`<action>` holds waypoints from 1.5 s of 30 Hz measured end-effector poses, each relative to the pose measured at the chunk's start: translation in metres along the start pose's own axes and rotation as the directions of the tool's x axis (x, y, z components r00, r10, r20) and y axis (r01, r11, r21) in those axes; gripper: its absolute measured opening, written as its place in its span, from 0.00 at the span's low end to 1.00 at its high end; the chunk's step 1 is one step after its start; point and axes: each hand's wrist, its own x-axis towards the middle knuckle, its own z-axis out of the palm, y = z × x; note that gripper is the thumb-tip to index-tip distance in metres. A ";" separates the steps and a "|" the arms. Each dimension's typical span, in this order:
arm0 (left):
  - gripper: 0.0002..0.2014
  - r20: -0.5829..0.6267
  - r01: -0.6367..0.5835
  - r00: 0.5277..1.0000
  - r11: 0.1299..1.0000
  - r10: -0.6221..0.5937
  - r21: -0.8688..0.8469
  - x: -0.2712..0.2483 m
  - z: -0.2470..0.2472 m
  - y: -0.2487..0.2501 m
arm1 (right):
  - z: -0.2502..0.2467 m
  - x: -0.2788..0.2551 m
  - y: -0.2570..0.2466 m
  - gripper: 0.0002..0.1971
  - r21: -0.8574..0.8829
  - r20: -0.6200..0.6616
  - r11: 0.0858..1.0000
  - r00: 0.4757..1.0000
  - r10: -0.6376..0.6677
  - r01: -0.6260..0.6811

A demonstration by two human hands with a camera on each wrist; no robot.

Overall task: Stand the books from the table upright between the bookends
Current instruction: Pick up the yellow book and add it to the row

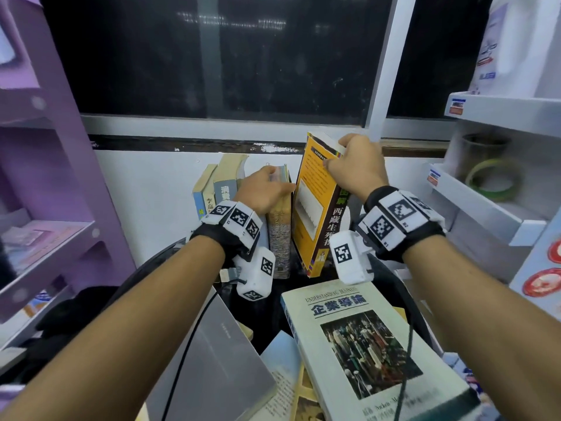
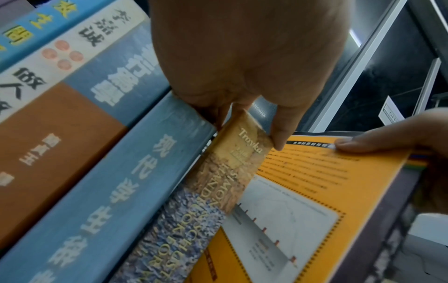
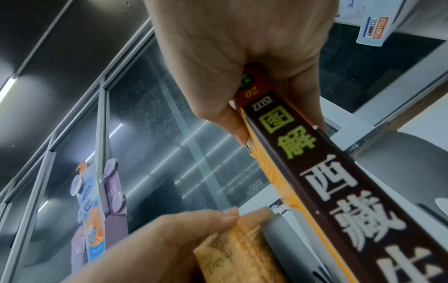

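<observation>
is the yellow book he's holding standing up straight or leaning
Leaning. The yellow book tilts, top away from the row, gripped by the right hand.

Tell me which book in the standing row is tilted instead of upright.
The orange book at the row's right end, gripped by the right hand. Its top leans right, away from the Troyka book; the others stand straight.

Even indoor light, window [image 1: 218,56] reflections, perhaps motion blur, bowed wide-angle edges.
</observation>
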 end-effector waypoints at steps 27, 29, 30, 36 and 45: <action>0.36 0.061 -0.010 0.998 0.999 0.012 -0.033 0.002 -0.012 -0.007 | 0.048 0.002 0.024 0.25 0.066 0.152 0.998 0.988 -0.033 0.023; 0.30 0.085 -0.016 0.996 0.999 0.020 -0.050 0.002 -0.012 -0.008 | 0.045 -0.001 0.029 0.30 0.096 0.200 0.994 0.977 -0.074 0.056; 0.31 0.091 -0.016 0.996 0.998 0.021 -0.059 0.003 -0.013 -0.008 | 0.044 -0.002 0.031 0.32 0.092 0.217 0.993 0.972 -0.095 0.077; 0.37 0.100 -0.006 0.995 0.996 0.016 -0.094 0.006 -0.012 -0.012 | 0.049 -0.014 0.044 0.45 0.184 0.356 0.980 0.925 -0.134 0.072; 0.35 0.086 -0.015 0.996 0.995 0.024 -0.104 0.009 -0.011 -0.014 | 0.076 -0.019 0.059 0.47 0.176 0.518 0.984 0.850 -0.101 0.011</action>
